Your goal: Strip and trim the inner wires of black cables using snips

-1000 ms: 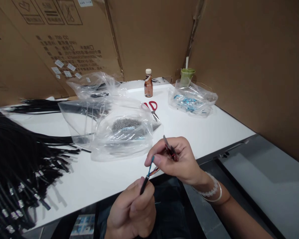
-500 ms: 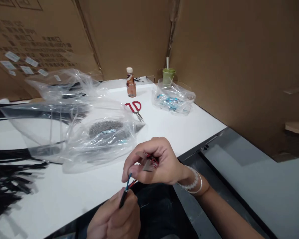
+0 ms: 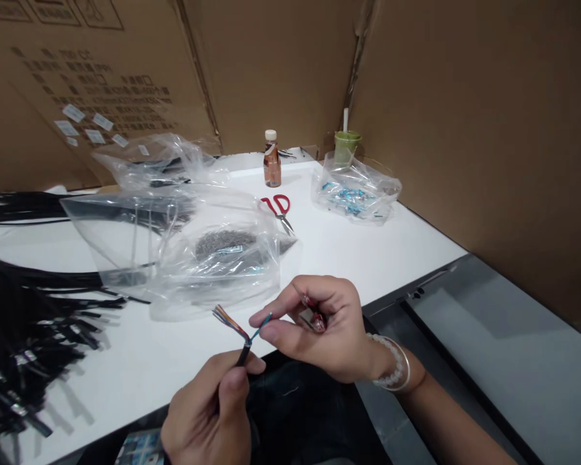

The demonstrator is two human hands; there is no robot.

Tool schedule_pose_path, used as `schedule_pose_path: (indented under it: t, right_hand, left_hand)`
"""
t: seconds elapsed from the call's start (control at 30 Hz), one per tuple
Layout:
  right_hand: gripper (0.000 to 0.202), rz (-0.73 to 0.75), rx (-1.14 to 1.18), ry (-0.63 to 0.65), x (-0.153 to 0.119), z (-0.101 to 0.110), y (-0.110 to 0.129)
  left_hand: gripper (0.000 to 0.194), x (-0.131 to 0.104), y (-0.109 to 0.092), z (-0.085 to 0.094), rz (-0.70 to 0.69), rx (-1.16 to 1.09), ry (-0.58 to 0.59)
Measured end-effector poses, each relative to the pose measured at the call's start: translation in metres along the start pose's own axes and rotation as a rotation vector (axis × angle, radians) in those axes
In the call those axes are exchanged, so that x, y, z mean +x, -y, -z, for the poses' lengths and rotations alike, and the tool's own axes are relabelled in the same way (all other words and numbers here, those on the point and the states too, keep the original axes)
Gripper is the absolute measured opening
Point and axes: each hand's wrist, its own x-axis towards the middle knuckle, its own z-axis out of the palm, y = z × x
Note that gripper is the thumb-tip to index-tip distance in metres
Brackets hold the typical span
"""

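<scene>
Left hand closes thumb and fingers around a black cable, held above the near edge of the white table, just over the lap. From the cable's stripped end a fan of coloured wires bends up and to the left. Right hand pinches one blue wire between thumb and forefinger and draws it to the right, apart from the others; its remaining fingers curl around a small red-handled tool, whose type cannot be told.

Risks, as judged: the pinch on the thin blue wire is slight, so it may slip free and spring back among the fan. A hard pull may kink or snap the strand at the sheath. The tool, held only by the curled fingers, may drop or nick a neighbouring wire.

Behind lie clear bags, red scissors, a bottle and, at left, a heap of black cables.
</scene>
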Motion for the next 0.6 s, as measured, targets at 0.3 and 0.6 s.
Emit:
schedule_pose_path:
  t: [0.3, 0.6]
  right_hand:
    - [0.045, 0.008, 0.023, -0.001, -0.001, -0.002, -0.002]
    - [0.027, -0.041, -0.001, -0.004, -0.001, -0.002, -0.003]
  left_hand:
    - [0.014, -0.009, 0.010, -0.002, -0.295, 0.214, -0.182]
    - [0.004, -0.007, 0.030, 0.010, -0.426, 0.274, -0.209]
